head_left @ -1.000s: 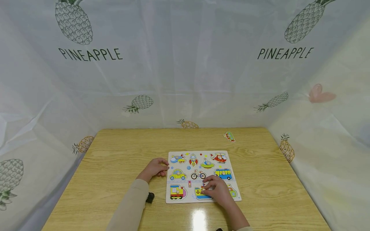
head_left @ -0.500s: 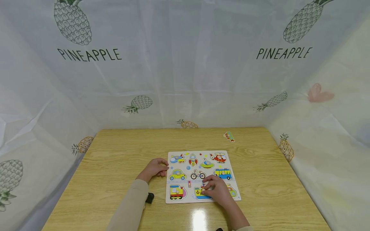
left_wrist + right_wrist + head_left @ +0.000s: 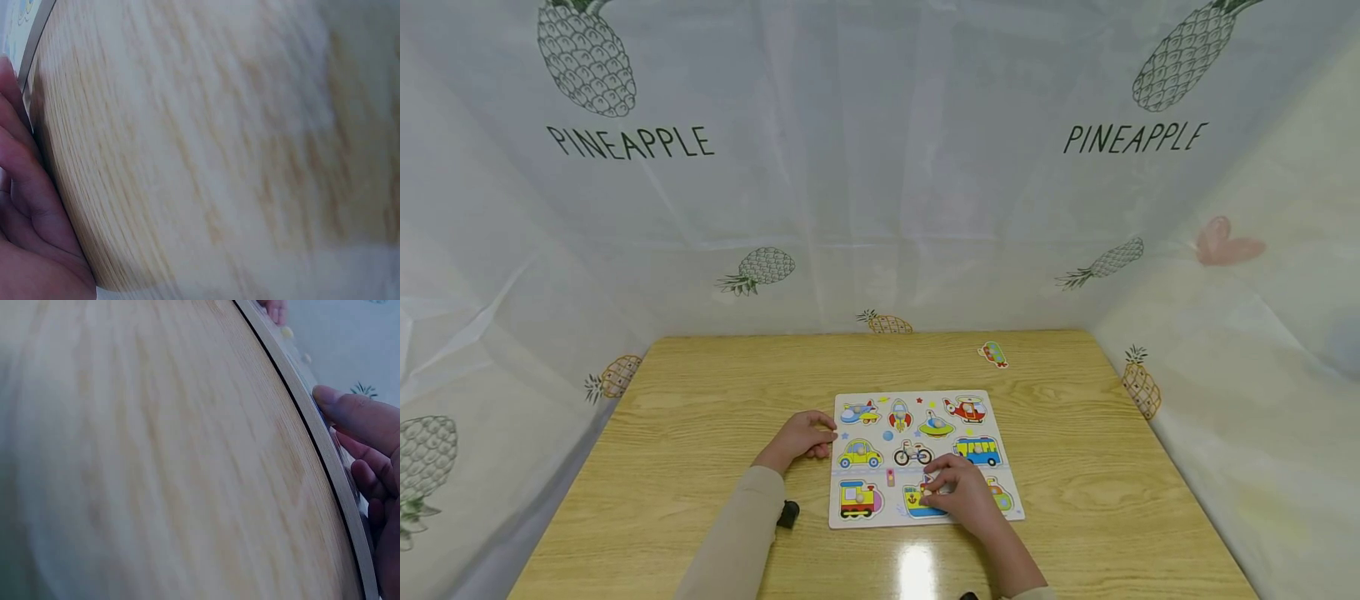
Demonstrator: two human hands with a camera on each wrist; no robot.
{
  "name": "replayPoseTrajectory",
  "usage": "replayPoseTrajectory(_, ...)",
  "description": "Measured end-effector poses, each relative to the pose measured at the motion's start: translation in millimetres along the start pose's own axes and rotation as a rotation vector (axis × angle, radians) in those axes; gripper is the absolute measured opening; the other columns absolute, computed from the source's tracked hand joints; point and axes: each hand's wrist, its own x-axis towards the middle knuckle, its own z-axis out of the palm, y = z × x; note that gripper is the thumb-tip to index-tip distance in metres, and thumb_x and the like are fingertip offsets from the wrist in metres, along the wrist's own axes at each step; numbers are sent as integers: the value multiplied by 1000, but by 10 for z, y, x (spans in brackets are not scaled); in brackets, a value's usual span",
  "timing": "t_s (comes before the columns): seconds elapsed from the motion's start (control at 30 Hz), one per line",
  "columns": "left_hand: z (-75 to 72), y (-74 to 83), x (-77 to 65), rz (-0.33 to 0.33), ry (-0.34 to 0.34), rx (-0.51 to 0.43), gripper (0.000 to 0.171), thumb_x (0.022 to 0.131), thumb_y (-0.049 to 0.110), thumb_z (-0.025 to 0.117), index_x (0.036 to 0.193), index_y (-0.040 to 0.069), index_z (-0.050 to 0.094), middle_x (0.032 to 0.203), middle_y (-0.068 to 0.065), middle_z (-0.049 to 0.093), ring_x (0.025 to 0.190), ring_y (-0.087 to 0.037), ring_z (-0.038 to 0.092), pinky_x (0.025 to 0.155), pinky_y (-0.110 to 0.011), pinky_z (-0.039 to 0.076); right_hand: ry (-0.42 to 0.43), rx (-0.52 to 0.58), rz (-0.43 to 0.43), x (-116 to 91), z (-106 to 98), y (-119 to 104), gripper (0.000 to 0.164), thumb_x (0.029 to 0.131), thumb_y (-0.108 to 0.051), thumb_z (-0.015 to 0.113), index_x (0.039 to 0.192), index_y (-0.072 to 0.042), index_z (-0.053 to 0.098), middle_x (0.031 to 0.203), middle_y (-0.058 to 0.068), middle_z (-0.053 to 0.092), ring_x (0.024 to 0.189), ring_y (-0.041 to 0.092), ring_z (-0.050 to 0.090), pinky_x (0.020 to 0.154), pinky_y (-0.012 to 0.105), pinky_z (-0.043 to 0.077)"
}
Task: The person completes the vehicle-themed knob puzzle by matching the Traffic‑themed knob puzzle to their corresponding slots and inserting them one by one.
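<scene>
A wooden knob puzzle board [image 3: 887,521] lies flat on the table, filled with vehicle pieces. My left hand [image 3: 801,435] rests beside its left edge, fingertips touching the rim; in the left wrist view those fingers [image 3: 22,162] lie loosely bent against the table. With thumb and fingers my right hand [image 3: 966,496] pinches at the ship piece [image 3: 917,504] in the bottom row, hiding part of it. In the right wrist view the thumb [image 3: 356,415] reaches over the board's edge [image 3: 312,425]. A green and yellow piece [image 3: 1002,497] is partly behind the right hand.
A loose green and red puzzle piece [image 3: 993,354] lies on the wooden table [image 3: 715,392] near its back edge. A small black object [image 3: 788,514] sits by the left forearm. Pineapple-printed curtains [image 3: 880,208] hang behind and along both sides.
</scene>
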Motion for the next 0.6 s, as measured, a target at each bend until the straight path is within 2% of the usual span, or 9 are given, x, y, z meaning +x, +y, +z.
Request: replayPoseTrajectory(0.6,8,13,-14,-17,15,-1,16,92,9,68,106,3,66,59,-5,61,49,-10,57,48,-23,44,-22,27,7,-8,-13,19,17,70,-26,89,73,-24,73,101,-14,62,108,21,53,99,43,38)
